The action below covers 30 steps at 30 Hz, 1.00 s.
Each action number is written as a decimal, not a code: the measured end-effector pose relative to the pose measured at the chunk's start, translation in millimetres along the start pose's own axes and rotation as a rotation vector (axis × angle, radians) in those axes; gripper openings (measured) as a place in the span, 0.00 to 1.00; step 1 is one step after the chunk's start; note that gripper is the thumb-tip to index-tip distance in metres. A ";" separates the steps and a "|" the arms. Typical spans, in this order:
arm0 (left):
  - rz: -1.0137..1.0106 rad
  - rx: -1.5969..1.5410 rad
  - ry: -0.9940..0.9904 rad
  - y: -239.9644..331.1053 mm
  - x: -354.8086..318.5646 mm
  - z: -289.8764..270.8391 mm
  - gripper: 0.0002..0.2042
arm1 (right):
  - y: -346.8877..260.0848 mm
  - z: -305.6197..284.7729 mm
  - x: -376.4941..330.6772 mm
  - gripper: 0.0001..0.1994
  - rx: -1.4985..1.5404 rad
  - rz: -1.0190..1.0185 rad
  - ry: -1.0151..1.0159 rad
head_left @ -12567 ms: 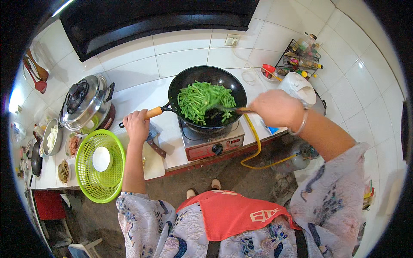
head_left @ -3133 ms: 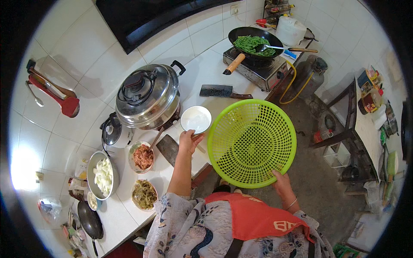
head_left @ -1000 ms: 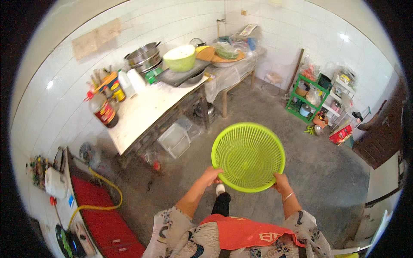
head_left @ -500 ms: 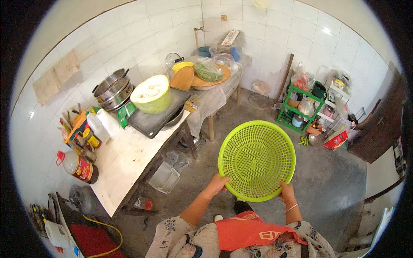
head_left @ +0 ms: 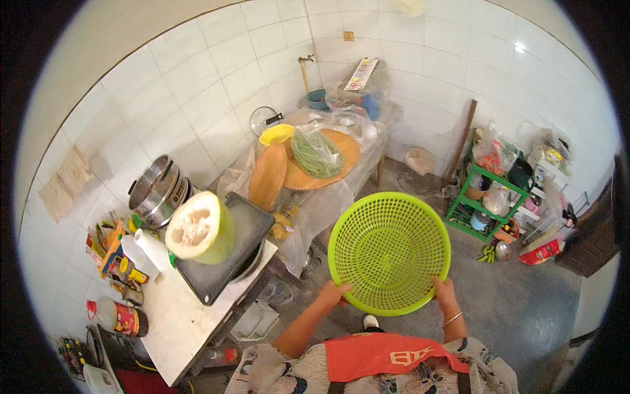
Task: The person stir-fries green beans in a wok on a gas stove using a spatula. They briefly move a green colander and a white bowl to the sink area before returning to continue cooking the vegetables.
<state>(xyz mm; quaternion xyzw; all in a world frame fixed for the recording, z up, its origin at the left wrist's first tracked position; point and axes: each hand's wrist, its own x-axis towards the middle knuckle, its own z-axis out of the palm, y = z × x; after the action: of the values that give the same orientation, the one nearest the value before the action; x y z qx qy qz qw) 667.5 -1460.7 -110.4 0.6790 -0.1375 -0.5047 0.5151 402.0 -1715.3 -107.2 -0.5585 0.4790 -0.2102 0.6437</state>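
Hands first: our left hand (head_left: pixel 333 295) and right hand (head_left: pixel 445 293) gripped the green basket (head_left: pixel 389 253) by its lower rim, fingers clamped, basket tilted and still empty. Farther off, green beans (head_left: pixel 315 153) lay on a round board (head_left: pixel 326 159), not yet loaded.

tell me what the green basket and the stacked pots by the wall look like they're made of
The green basket, held at its rim by the left hand and right hand, looks like moulded plastic: even bright colour, a regular grid of holes. The stacked pots look like bare metal, probably steel or aluminium: grey and shiny.
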 end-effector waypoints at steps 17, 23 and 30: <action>0.467 -0.235 0.400 174.6 128.6 -87.9 0.18 | -133.1 137.7 246.4 0.20 0.156 -0.197 -0.158; 0.586 -0.368 0.656 201.4 110.0 -123.0 0.19 | -222.6 240.7 285.0 0.19 0.126 -0.226 -0.506; 0.632 -0.582 1.045 224.5 101.3 -170.0 0.30 | -290.0 418.9 350.0 0.18 0.113 -0.130 -0.870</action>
<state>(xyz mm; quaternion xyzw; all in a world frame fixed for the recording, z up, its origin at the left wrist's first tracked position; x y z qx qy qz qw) 928.8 -1533.9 15.8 0.5946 0.0790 0.0485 0.7987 993.8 -1863.9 -8.7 -0.5878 0.1152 -0.0213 0.8005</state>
